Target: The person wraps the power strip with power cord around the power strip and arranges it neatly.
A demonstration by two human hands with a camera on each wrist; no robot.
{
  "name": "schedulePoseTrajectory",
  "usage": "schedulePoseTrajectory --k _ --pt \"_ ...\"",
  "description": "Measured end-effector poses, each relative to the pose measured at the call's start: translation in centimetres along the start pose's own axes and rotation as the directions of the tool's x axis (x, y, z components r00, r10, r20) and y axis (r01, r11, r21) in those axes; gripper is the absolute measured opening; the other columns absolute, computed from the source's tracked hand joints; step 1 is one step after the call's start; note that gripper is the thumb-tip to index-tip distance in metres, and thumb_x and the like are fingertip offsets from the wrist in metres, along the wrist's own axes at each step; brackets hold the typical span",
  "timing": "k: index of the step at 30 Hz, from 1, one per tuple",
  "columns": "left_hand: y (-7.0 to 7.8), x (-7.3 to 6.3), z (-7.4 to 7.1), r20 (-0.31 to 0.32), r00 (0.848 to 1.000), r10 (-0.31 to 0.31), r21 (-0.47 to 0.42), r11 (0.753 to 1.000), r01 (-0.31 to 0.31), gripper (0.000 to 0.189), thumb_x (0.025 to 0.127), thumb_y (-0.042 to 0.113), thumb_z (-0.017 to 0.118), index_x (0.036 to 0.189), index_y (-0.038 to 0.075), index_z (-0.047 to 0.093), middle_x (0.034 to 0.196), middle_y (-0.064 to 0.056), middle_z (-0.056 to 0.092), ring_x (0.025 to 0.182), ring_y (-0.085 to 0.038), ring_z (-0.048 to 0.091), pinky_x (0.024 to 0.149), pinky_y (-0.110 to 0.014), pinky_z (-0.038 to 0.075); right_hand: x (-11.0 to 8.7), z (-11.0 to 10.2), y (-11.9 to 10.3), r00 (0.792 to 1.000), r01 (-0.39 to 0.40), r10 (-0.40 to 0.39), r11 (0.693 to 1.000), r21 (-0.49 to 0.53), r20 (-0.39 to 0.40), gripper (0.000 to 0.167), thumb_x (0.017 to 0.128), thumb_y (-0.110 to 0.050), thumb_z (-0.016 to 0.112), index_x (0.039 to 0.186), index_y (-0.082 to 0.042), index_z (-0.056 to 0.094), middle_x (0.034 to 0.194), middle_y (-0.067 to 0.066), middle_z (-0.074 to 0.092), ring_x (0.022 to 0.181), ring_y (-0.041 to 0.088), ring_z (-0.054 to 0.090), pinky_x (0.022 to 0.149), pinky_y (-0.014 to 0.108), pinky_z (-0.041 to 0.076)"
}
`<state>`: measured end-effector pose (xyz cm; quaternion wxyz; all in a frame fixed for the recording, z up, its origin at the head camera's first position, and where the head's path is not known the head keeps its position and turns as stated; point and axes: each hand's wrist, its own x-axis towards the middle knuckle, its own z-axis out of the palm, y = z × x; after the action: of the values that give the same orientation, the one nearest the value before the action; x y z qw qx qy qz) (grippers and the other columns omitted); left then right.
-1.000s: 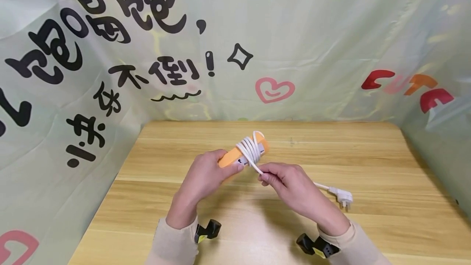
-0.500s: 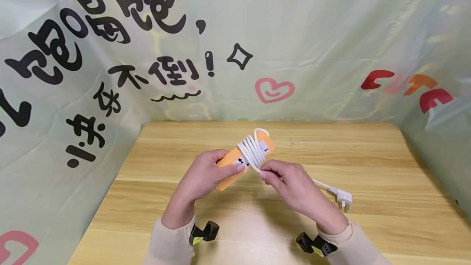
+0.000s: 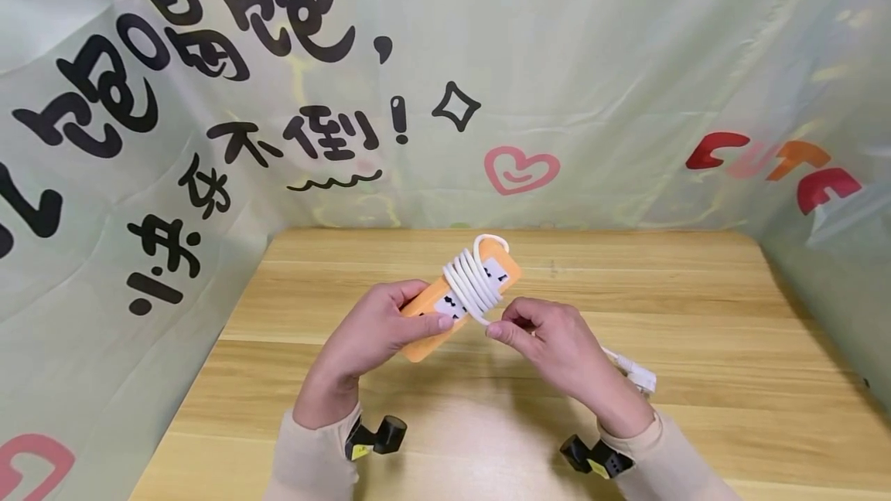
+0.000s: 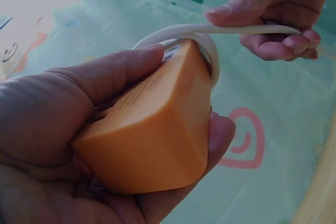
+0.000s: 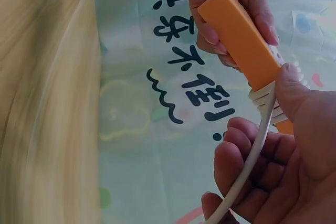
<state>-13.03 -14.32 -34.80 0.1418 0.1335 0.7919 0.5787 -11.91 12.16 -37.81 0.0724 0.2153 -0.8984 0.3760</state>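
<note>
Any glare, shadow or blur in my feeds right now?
Head view: pale glare on the near middle of the table, with soft shadows around it; left wrist view: upper left corner washed out, near end of the power strip shaded; right wrist view: table at left looks soft and streaky.

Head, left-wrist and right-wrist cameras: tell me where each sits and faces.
Head: worn on the head, facing forward and down at the table and power strip; shows left grip, right grip, sleeves.
Left wrist: faces along left grip toward power strip and cloth; right grip beyond.
Right wrist: faces across right grip toward cord; left grip beyond.
Both wrist views share power strip, cord, cloth.
</note>
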Motion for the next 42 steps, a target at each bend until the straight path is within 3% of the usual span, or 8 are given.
schedulePoseTrajectory --k 13,19,23,25,33,37,39,42 --pt "-0.5 0.1 -1.1 0.041 0.999 0.028 -0.066 0.998 -0.025 0.029 0.092 0.019 0.081 0.117 0.005 0.075 0.09 -0.007 0.073 0.073 -0.02 0.066 0.065 -0.03 0.057 0.3 -0.4 0.7 0.99 0.123 -0.129 0.988 0.095 0.059 0.009 0.101 -0.017 0.072 0.095 -0.022 0.075 0.09 -0.013 0.068 0.08 0.003 0.058 0.074 0.028 0.052" --pt "-0.5 -0.5 -1.6 0.157 0.982 0.103 -0.066 0.993 -0.093 0.025 0.091 0.013 0.081 0.114 0.006 0.076 0.09 -0.008 0.072 0.072 -0.017 0.063 0.064 -0.028 0.054 0.5 -0.3 0.8 0.997 0.033 -0.032 0.999 -0.015 0.064 0.011 0.094 -0.028 0.08 0.088 -0.022 0.073 0.078 -0.014 0.065 0.068 0.002 0.053 0.062 0.025 0.047" --pt "-0.5 -0.8 -1.7 0.255 0.959 0.125 -0.02 0.992 -0.124 0.019 0.09 0.014 0.082 0.108 0.011 0.077 0.089 -0.005 0.071 0.071 -0.014 0.058 0.063 -0.025 0.05 0.6 -0.4 1.1 0.997 -0.019 0.028 0.991 -0.13 0.069 0.02 0.087 -0.026 0.085 0.079 -0.02 0.068 0.069 -0.011 0.059 0.063 0.004 0.05 0.061 0.027 0.046" --pt "-0.6 -0.8 -1.7 0.293 0.947 0.133 0.001 0.99 -0.14 0.017 0.09 0.015 0.082 0.106 0.011 0.077 0.087 -0.004 0.07 0.07 -0.013 0.057 0.063 -0.024 0.048 0.5 -0.6 1.4 0.995 -0.01 0.022 0.992 -0.126 0.097 0.022 0.087 -0.019 0.083 0.076 -0.02 0.064 0.068 -0.01 0.055 0.062 0.005 0.048 0.06 0.027 0.046" --pt "-0.5 -1.0 -1.8 0.399 0.903 0.159 0.029 0.982 -0.186 0.022 0.088 0.016 0.085 0.108 0.014 0.078 0.091 0.0 0.071 0.074 -0.01 0.057 0.066 -0.022 0.048 0.1 -2.4 2.3 0.947 0.154 -0.148 0.988 0.003 0.286 0.022 0.101 -0.006 0.067 0.087 -0.023 0.065 0.08 -0.015 0.055 0.073 0.002 0.05 0.067 0.025 0.047" --pt "-0.5 -1.1 -1.2 0.494 0.848 0.191 -0.014 0.977 -0.213 0.023 0.087 0.014 0.086 0.109 0.016 0.078 0.091 0.003 0.071 0.076 -0.008 0.058 0.068 -0.02 0.049 0.2 -2.2 2.4 0.948 0.205 -0.179 0.976 -0.073 0.262 0.015 0.1 -0.026 0.074 0.087 -0.026 0.068 0.08 -0.017 0.058 0.073 -0.001 0.051 0.067 0.024 0.048" --pt "-0.7 -1.0 -0.7 0.542 0.815 0.204 -0.005 0.971 -0.24 0.023 0.087 0.015 0.086 0.108 0.016 0.077 0.09 0.005 0.069 0.076 -0.006 0.058 0.068 -0.02 0.049 0.3 -2.0 2.3 0.96 0.172 -0.136 0.977 -0.129 0.245 0.026 0.093 -0.041 0.078 0.078 -0.027 0.063 0.073 -0.017 0.053 0.066 -0.001 0.047 0.061 0.023 0.044" --pt "-0.8 -0.8 0.1 0.577 0.802 0.158 0.115 0.956 -0.271 0.02 0.086 0.019 0.087 0.104 0.02 0.077 0.085 0.012 0.065 0.073 -0.001 0.055 0.067 -0.018 0.048 0.3 -1.8 2.1 0.973 0.087 -0.045 0.98 -0.179 0.227 0.042 0.084 -0.052 0.082 0.068 -0.025 0.054 0.063 -0.015 0.044 0.058 0.001 0.038 0.054 0.023 0.036"
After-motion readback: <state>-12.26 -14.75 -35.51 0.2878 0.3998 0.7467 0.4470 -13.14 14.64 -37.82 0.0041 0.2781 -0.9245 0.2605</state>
